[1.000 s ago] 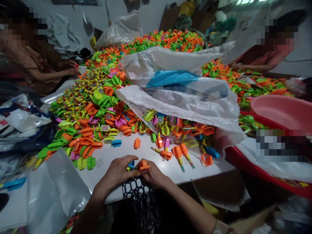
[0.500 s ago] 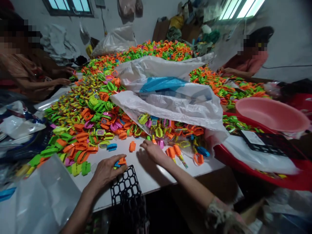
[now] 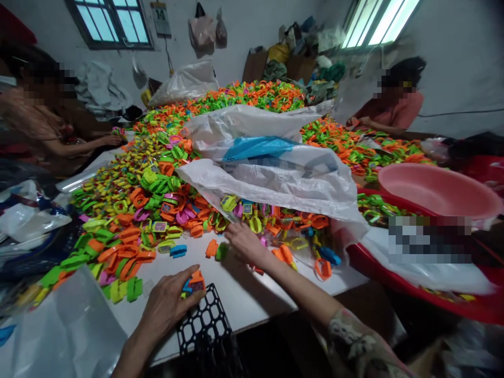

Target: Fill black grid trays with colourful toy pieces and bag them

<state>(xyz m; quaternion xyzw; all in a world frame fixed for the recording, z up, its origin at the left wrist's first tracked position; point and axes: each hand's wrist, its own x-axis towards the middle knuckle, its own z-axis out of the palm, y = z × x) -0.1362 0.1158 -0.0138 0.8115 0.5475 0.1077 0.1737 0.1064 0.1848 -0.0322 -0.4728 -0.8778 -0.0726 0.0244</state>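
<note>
Pinched in the left hand (image 3: 167, 299) are orange and blue plastic pieces (image 3: 198, 280), just beside the black grid (image 3: 206, 318). The right hand (image 3: 247, 244) is at the heap's (image 3: 157, 178) near edge; whether it grips anything, I cannot tell.

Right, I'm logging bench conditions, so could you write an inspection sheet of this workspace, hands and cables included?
Surface: white table, partly covered by a pile of colourful pieces.
Work items: orange and blue plastic pieces, held; black grid at the table's front edge.
Clutter: white sack across the pile, translucent bag at left.
Hands: left hand grips the held pieces; right hand is at the pile's near edge, hold unclear.
Cables: thin cord at right, another below the calendar.
Surroundings: windows, pink basin, a co-worker on each side.
</note>
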